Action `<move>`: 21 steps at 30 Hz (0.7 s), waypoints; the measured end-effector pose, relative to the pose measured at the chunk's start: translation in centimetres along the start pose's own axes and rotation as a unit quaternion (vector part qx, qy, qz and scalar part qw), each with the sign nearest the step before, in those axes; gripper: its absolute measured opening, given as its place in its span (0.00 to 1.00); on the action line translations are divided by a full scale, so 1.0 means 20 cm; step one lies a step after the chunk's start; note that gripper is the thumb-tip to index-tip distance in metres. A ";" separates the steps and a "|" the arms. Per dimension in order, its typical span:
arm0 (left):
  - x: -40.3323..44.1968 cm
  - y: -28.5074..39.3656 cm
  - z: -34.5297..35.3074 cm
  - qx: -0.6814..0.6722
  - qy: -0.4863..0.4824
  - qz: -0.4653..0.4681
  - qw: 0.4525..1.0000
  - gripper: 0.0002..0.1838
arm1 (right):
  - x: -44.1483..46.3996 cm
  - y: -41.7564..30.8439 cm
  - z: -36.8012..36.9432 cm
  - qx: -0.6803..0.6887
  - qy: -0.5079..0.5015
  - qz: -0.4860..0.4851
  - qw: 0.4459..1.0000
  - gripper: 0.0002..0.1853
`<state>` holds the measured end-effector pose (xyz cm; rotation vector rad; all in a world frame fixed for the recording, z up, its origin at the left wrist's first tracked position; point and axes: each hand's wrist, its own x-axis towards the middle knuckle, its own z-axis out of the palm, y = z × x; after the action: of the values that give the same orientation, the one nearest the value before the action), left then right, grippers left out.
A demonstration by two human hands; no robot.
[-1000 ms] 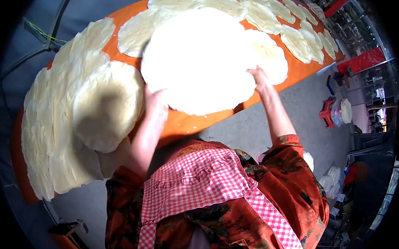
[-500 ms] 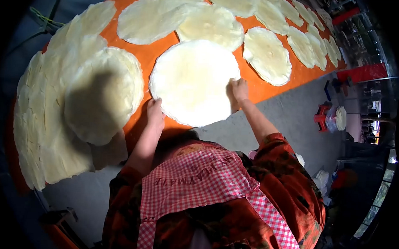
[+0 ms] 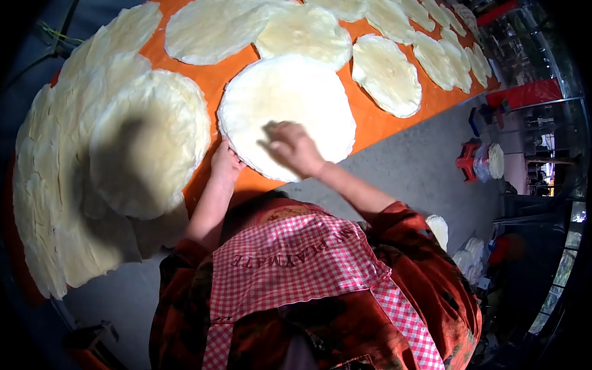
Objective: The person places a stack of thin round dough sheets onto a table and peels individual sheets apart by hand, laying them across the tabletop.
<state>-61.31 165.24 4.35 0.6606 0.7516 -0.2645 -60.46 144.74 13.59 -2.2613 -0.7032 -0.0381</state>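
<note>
A large, pale round dough sheet (image 3: 279,93) lies at the front of the orange table, brightly lit, its lower edge reaching past the table's side. My left hand (image 3: 226,162) pinches the lower left rim of this sheet, thumb on top. Over the lower middle of the sheet is my right hand (image 3: 296,148), palm down with its fingers stretched to the left and slightly blurred by motion. Whether those fingers press on the surface I cannot tell. To the left, another round sheet (image 3: 174,122) rests on a broad layer of overlapping sheets (image 3: 44,196), partly under a shadow.
Several more thin rounds (image 3: 388,77) spread across the orange tabletop (image 3: 238,69) toward the back and right. Past the table's right edge is a grey floor (image 3: 401,159) with a red stool (image 3: 467,160) and a pale stack (image 3: 496,161) beside it.
My right hand has let go of the sheet's right rim and moved left over its surface. My left hand stays at the lower left rim. The view has shifted slightly.
</note>
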 end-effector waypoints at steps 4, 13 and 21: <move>0.01 0.01 -0.03 0.002 -0.083 0.027 0.996 0.13 | 0.05 -0.08 0.32 -0.140 -0.034 0.054 0.988 0.34; 0.07 -0.02 -0.05 0.090 -0.040 0.056 0.994 0.15 | 0.12 -0.02 0.41 -0.148 -0.021 0.082 0.985 0.22; 0.02 0.05 0.01 -0.077 -0.075 -0.080 0.991 0.22 | 0.49 -0.23 -0.32 -0.209 0.055 0.064 0.974 0.15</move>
<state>-60.52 165.97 4.62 0.4298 0.6732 -0.3957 -53.34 147.65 23.37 -2.6771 -0.5238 -0.2694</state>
